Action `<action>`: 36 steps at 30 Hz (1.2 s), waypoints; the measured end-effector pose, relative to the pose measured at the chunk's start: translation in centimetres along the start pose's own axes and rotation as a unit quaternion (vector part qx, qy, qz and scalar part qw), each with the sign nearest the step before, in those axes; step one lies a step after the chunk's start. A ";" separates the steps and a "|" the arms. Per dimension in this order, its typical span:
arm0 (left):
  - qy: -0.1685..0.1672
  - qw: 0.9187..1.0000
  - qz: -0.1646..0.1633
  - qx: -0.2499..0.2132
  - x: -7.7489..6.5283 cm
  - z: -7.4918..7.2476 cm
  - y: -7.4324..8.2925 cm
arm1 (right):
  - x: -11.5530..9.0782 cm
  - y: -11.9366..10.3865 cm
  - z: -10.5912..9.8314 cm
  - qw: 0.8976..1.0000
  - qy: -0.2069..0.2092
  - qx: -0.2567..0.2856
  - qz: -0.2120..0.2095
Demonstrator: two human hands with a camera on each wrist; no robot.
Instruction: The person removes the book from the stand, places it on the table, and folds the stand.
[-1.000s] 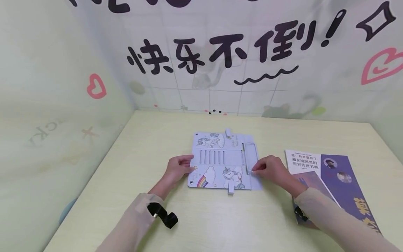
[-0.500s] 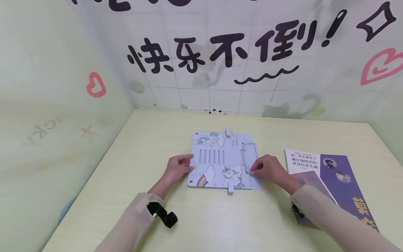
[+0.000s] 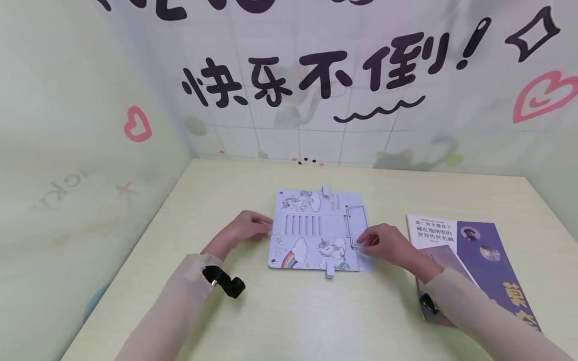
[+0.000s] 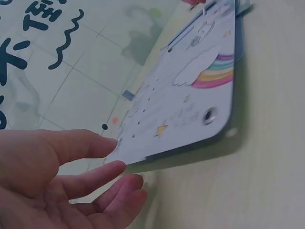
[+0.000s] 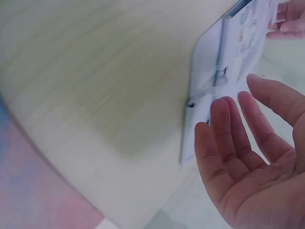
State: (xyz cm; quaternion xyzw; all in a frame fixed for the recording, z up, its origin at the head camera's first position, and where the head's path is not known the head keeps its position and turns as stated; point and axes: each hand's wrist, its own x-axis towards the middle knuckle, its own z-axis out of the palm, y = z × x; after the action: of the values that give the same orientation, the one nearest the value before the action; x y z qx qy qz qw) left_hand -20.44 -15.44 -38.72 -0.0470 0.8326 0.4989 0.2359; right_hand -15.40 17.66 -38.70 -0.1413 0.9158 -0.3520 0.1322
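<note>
A lilac book stand (image 3: 298, 225) with unicorn and rainbow pictures lies on the table, slots across its middle and a small clip at the near and far edges. At its right end sits a wire prop (image 3: 358, 226). My left hand (image 3: 247, 225) is at the stand's left edge, thumb and fingers spread apart; in the left wrist view the fingertips (image 4: 118, 168) are right at that edge. My right hand (image 3: 384, 243) is beside the near corner of the wire prop. The right wrist view shows its fingers (image 5: 221, 129) loosely bent and apart, with nothing between them.
Several overlapping books, including a purple one (image 3: 487, 265), lie on the table (image 3: 307, 316) to the right, partly under the right forearm. A printed curtain (image 3: 298, 110) hangs along the table's back and left side.
My left hand has loosened its hold on the stand's left edge and shifted slightly up and left. My right hand, earlier pinching the wire prop, has relaxed its fingers. The stand stays nearly in place.
</note>
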 end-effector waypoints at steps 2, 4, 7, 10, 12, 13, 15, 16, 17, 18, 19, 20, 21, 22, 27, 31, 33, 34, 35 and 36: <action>0.011 1.000 0.005 0.026 0.3 -0.7 1.1 | -0.6 -0.6 0.0 1.000 -0.001 0.006 -0.008; 0.019 0.999 0.015 0.030 0.7 -1.2 2.4 | -1.2 -1.1 0.3 1.000 0.001 0.008 -0.021; 0.021 0.999 0.040 0.029 1.7 -1.1 4.2 | -2.0 -1.7 1.1 0.998 -0.012 0.022 -0.052; 0.008 0.997 0.069 0.015 3.1 -0.2 5.8 | -2.5 -2.0 2.1 0.996 -0.024 0.037 -0.077; -0.001 0.996 0.084 0.002 4.1 0.7 6.5 | -2.7 -2.1 2.8 0.994 -0.031 0.050 -0.093; -0.007 0.996 0.091 -0.004 4.6 1.2 6.9 | -2.7 -2.1 3.2 0.994 -0.031 0.053 -0.096; -0.013 0.995 0.099 -0.011 5.6 2.3 7.4 | -2.7 -2.0 3.9 0.993 -0.030 0.057 -0.098; -0.014 0.995 0.102 -0.008 6.0 2.9 7.6 | -2.6 -2.0 4.3 0.993 -0.030 0.059 -0.096; -0.014 0.995 0.103 -0.004 6.5 3.4 7.8 | -2.6 -1.9 4.6 0.993 -0.031 0.062 -0.097; -0.014 0.995 0.102 -0.001 6.8 3.9 8.0 | -2.6 -1.9 4.9 0.993 -0.031 0.064 -0.097; -0.011 0.995 0.101 0.007 7.3 4.4 8.1 | -2.6 -1.9 5.2 0.993 -0.031 0.064 -0.096; -0.009 0.995 0.100 0.012 7.6 4.9 8.2 | -2.5 -1.9 5.4 0.993 -0.030 0.065 -0.096; -0.005 0.995 0.096 0.016 7.9 5.3 8.3 | -2.5 -1.9 5.6 0.993 -0.029 0.064 -0.097; 0.000 0.996 0.092 0.020 8.2 5.7 8.3 | -2.4 -1.9 5.8 0.993 -0.028 0.063 -0.099; 0.027 0.996 0.076 0.040 9.1 7.2 8.5 | -2.1 -2.1 6.3 0.993 -0.020 0.057 -0.106; 0.031 0.996 0.062 0.050 9.7 7.9 8.4 | -2.0 -2.2 6.3 0.993 -0.016 0.055 -0.101; 0.032 0.996 0.063 0.050 9.8 8.2 8.4 | -1.9 -2.2 6.3 0.994 -0.012 0.054 -0.097; 0.033 0.996 0.066 0.052 9.9 8.3 8.4 | -1.9 -2.2 6.3 0.994 -0.010 0.053 -0.095; 0.035 0.995 0.070 0.056 10.0 8.4 8.4 | -1.9 -2.2 6.3 0.994 -0.007 0.051 -0.094; 0.037 0.995 0.075 0.057 10.1 8.6 8.4 | -1.9 -2.1 6.3 0.995 -0.005 0.049 -0.091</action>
State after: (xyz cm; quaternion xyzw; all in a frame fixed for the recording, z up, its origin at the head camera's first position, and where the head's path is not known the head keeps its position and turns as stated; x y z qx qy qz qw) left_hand -29.03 -2.38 -39.74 0.0112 0.8691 0.4647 0.1692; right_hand -11.18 12.99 -41.46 -0.2194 0.8800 -0.4066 0.1104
